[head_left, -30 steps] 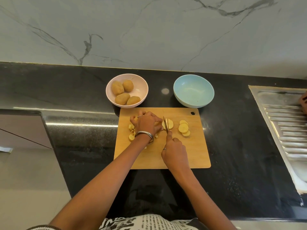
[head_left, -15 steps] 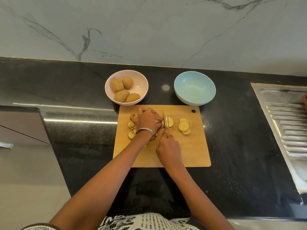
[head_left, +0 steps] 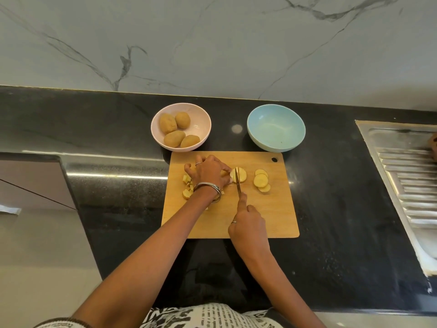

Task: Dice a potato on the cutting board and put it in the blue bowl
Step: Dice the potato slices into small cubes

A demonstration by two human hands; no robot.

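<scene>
Head view: potato (head_left: 238,178) lies on the cutting board (head_left: 260,216), partly cut into strips, w/ loose slices (head_left: 260,180) to its right & diced bits (head_left: 187,185) to its left. Left hand (head_left: 208,172) pins the potato w/ curled fingers; right hand (head_left: 248,223) grips the knife (head_left: 238,185), forefinger along the spine. Raw potato looks firm, wet, prob. slippery on cut faces, so best held flat side down, fingertips tucked back from the blade. Blue bowl (head_left: 276,127) sits empty just past the board's far edge, pink bowl (head_left: 181,126) of whole potatoes beside it. Open worktop (head_left: 331,197) to the right, up to the sink drainer (head_left: 406,181).
</scene>
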